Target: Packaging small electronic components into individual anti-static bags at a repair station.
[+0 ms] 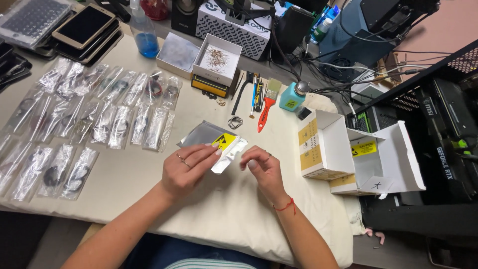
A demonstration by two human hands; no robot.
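left hand pinches a small white packet by its edge, over a grey bag with a yellow label, mid counter. right hand just beside the packet's right end, fingers curled loosely, holding nothing, cannot tell if touching. rows of clear sachets lie to the left. open white box to the right. red brush behind.

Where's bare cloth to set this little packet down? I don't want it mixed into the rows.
Bare cloth lies below both hands, toward the near edge, and between the brush and the open white box. Left is crowded with clear bagged parts; the left hand holds the packet.
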